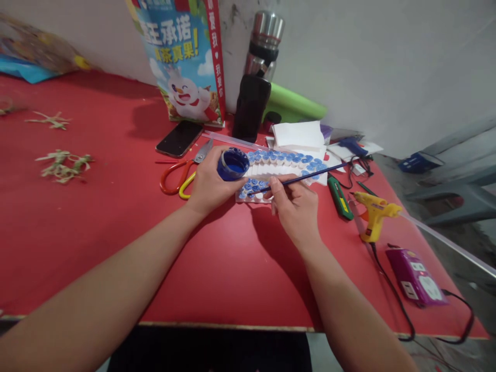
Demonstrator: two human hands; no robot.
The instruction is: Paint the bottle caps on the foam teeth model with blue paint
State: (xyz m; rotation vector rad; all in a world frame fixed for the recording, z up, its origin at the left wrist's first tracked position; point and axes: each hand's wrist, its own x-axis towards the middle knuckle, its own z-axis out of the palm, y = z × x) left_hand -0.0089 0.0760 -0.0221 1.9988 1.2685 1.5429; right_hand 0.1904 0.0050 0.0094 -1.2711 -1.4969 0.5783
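Observation:
My left hand (209,182) is wrapped round a small pot of blue paint (233,164), held just above the red table (116,217). My right hand (296,206) pinches a thin dark paintbrush (306,177) whose tip rests on a white sheet of small round caps (287,164), many of them painted blue. The sheet lies flat just beyond both hands, partly hidden by them.
Red-and-yellow scissors (182,173) and a black phone (179,138) lie left of the sheet. A yellow glue gun (374,214), a green utility knife (340,198) and a purple power strip (416,276) are to the right. A printed bag (182,62), a steel flask (263,46) and white foam pieces (297,134) stand behind.

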